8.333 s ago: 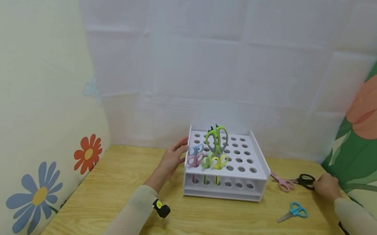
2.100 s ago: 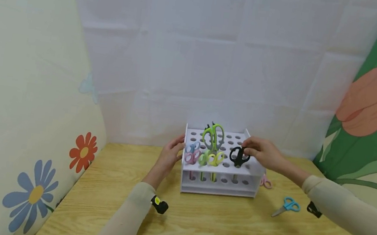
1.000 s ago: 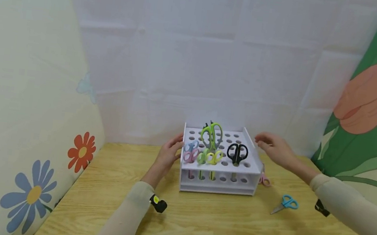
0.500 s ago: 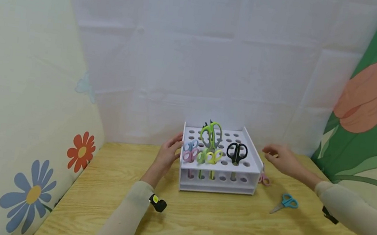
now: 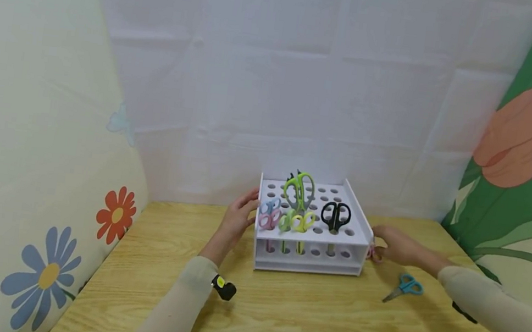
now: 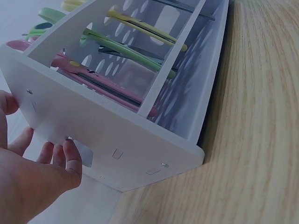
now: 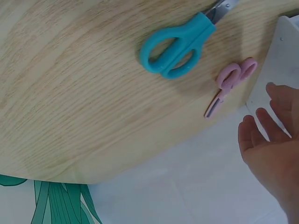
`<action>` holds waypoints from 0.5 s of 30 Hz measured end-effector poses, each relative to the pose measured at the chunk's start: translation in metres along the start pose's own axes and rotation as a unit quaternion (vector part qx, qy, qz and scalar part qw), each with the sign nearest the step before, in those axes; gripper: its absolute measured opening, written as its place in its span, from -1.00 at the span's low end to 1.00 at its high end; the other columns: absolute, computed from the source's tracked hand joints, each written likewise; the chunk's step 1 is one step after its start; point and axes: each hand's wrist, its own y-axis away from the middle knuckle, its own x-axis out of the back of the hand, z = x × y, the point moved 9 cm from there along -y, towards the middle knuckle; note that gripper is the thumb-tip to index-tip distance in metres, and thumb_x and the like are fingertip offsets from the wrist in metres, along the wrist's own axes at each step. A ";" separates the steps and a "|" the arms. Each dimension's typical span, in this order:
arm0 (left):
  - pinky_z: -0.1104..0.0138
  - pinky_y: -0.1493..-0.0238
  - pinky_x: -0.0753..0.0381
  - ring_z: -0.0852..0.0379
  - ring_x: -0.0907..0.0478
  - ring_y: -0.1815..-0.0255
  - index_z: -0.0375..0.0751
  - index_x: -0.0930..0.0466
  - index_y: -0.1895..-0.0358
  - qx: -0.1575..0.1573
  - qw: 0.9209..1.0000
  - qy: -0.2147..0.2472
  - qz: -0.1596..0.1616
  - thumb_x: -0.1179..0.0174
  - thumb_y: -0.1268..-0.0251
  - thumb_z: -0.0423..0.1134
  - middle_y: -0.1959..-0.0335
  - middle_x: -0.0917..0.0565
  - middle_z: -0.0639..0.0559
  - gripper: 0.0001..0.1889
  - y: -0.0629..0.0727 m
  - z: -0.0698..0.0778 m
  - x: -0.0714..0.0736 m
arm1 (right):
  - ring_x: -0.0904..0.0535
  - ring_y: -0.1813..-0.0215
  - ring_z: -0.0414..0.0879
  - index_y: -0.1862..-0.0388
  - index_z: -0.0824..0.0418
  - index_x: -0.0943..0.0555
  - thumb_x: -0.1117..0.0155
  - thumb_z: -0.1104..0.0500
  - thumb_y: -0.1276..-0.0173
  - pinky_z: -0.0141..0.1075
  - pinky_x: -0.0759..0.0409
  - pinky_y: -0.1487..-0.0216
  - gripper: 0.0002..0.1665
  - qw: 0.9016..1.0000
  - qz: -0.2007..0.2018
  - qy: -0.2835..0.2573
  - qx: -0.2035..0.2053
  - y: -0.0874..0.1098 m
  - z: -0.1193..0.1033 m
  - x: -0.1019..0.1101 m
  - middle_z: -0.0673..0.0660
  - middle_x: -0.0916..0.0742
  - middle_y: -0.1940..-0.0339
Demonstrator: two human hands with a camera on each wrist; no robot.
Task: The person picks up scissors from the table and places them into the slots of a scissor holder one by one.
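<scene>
My left hand [image 5: 235, 219] rests against the left side of a white holed rack [image 5: 255, 253]; in the left wrist view its fingertips touch the panel by a cut-out. My right hand [image 5: 398, 245] is low beside the rack's right side, over pink scissors [image 7: 226, 87] lying on the table. In the right wrist view its fingers are loosely bent, with nothing between them, apart from those scissors. Blue scissors [image 7: 194, 39] lie nearer the front. Black-handled scissors [image 5: 335, 224] stand in the rack, handles up.
Several other scissors stand in the rack's left part: a large green-grey pair [image 5: 299, 206], a yellow pair [image 6: 149, 29], a light green pair [image 6: 126, 51] and a pink pair [image 6: 100, 84]. Wooden table [image 5: 276, 322] below; white cloth [image 5: 257, 76] hangs behind.
The black scissors went from the table at right into a front-right hole of the rack, and my right hand let go. It then moved right and down towards the pink scissors. Left hand stayed.
</scene>
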 end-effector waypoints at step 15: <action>-0.06 -0.32 -0.37 -0.05 -0.40 -0.32 -0.04 -0.43 -0.47 -0.001 1.000 -0.001 0.004 -0.15 -0.54 -0.18 -0.39 -0.43 -0.03 -0.51 -0.001 0.000 0.000 | -0.62 0.31 0.03 0.31 0.14 -0.61 -0.33 0.61 -0.04 -0.11 -0.62 0.24 -0.59 0.996 -0.017 0.018 0.089 0.007 0.000 -0.028 0.06 -0.68 0.36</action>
